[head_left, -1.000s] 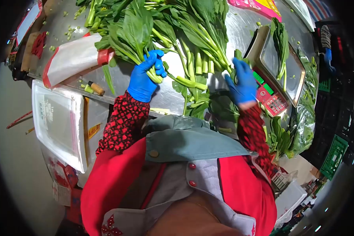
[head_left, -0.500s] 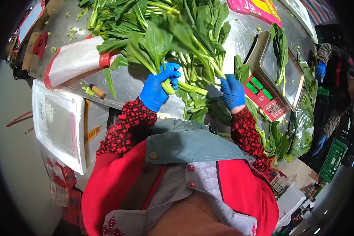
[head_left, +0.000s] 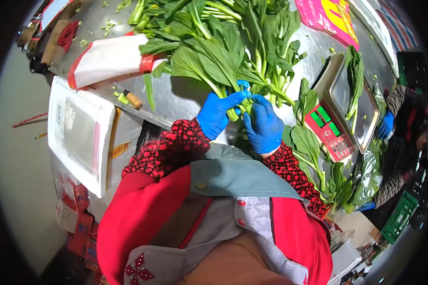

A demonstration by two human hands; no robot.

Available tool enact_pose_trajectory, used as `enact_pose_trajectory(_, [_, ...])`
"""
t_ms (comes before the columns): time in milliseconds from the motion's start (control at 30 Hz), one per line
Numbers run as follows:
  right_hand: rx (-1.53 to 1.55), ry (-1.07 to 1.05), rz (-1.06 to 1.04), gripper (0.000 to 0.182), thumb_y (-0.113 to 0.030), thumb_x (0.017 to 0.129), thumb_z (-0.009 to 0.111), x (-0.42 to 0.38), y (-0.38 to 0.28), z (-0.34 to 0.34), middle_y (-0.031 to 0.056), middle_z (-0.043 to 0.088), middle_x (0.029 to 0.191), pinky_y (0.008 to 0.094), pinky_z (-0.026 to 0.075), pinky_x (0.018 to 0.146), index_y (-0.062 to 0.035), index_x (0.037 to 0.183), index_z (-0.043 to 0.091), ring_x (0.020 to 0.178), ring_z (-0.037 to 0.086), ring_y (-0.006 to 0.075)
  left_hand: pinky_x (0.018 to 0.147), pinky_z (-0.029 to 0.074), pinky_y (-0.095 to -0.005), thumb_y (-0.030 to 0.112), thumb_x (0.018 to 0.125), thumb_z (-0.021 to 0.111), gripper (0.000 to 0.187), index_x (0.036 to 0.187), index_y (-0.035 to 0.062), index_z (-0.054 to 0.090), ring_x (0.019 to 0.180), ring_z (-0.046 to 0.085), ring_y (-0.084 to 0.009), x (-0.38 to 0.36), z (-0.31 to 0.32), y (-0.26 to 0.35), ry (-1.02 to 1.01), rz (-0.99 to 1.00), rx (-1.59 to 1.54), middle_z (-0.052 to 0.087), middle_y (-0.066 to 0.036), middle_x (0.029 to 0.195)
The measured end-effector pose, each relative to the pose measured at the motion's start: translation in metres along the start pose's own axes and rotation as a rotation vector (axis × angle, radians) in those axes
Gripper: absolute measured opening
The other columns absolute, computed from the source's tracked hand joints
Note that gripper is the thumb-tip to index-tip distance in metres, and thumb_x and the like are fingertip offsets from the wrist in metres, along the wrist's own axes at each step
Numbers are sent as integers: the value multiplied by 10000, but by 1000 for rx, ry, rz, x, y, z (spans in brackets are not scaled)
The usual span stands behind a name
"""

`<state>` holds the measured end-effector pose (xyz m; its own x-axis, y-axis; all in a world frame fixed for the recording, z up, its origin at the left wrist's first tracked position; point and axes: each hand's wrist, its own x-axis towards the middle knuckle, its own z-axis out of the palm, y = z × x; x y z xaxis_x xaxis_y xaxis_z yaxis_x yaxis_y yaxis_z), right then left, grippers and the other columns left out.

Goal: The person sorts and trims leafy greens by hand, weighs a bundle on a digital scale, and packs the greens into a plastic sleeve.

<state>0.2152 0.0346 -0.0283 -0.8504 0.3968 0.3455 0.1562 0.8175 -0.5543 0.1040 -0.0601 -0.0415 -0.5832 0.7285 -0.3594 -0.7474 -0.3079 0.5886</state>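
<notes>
Blue-gloved, my left hand [head_left: 216, 115] is closed around the stalks of a few leafy greens [head_left: 202, 64]. Their broad leaves point away from me and the stem ends stick out toward me. My right hand [head_left: 265, 126], also in a blue glove, is right beside it with thumb and fingers closed on the stem ends; the exact pinch is partly hidden. Beyond both hands lies a large pile of the same greens [head_left: 273, 28] on the metal table [head_left: 164, 102].
At right a red-panelled scale [head_left: 330, 130] carries one stalk on its pan. Loose greens [head_left: 309, 145] and a plastic bag of greens [head_left: 368, 173] lie nearby. Left are a white-and-red bag [head_left: 109, 59], a wooden-handled tool [head_left: 133, 99] and a foam box [head_left: 81, 133]. Another person's gloved hand [head_left: 386, 124] shows far right.
My right hand has moved left from the greens near the scale to the stem ends at my left hand. The view has shifted, and the other person's hands have moved slightly.
</notes>
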Motion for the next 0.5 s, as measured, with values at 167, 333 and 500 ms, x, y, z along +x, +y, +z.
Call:
enact_pose_trajectory(167, [197,-209,3,276,-316,751,642,0,-6,2,122,587,853,382,451,525,-72,824,537,665,589,297,635,457,-247,117,765,674,233,972,38,602,740,576,-113,0,-15,12,37,25,92,614,-18,843])
enact_pose_trajectory(333, [192,-387,30,337,-402,753,621,-17,1,-3,107,544,632,397,417,474,-80,733,521,559,553,310,661,452,-250,131,755,686,238,957,34,607,747,573,-112,-2,-13,15,55,93,259,613,-15,837])
enact_pose_trajectory(500, [240,-623,-96,355,-426,759,608,-24,0,-20,122,546,632,389,422,483,-76,737,552,564,554,311,668,452,-249,139,749,694,257,960,23,604,750,561,-99,7,-25,16,92,136,316,614,-18,847])
